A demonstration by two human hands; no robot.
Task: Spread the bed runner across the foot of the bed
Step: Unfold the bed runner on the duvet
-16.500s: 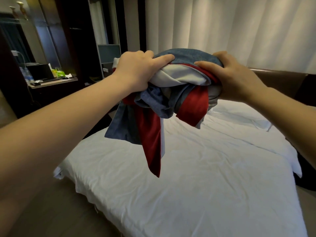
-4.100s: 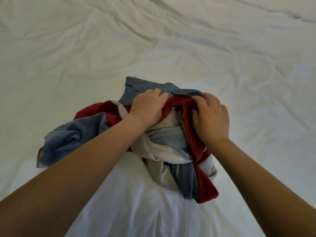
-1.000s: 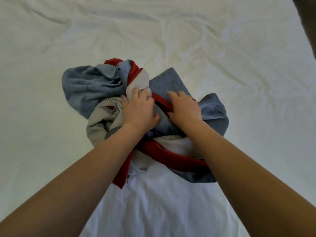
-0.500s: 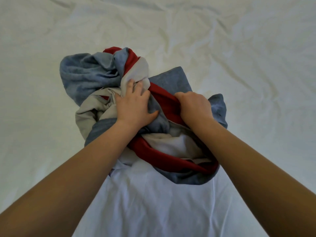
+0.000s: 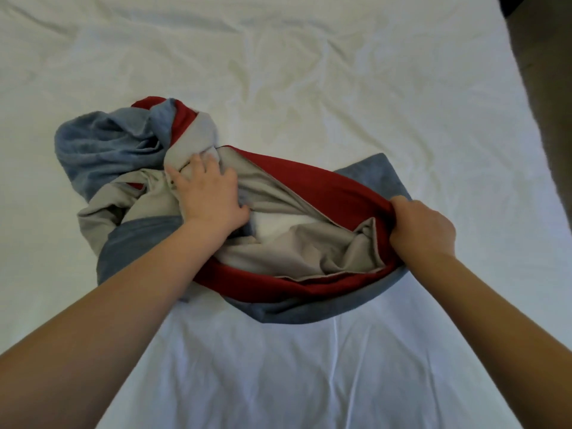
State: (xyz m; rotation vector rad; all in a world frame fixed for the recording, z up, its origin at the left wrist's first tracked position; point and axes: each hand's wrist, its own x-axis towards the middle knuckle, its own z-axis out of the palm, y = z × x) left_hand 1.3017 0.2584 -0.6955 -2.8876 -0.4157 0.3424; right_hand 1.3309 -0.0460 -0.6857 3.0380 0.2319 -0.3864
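The bed runner (image 5: 312, 187), blue and red with a grey lining, lies bunched and partly opened on the white bed (image 5: 309, 88). A crumpled blue lump of it sits at the left. My left hand (image 5: 209, 195) lies on the grey lining near the middle of the bunch, fingertips dug into a fold. My right hand (image 5: 422, 227) grips the red edge at the runner's right end, fingers curled round the cloth. The lining shows between the two hands.
Wrinkled white duvet fills nearly the whole view around the runner. The bed's right edge runs down the upper right corner, with dark floor (image 5: 544, 88) beyond it.
My right hand has pulled the red edge out to the right, so the bundle has opened and the grey lining shows. My left hand stays on the bunch.
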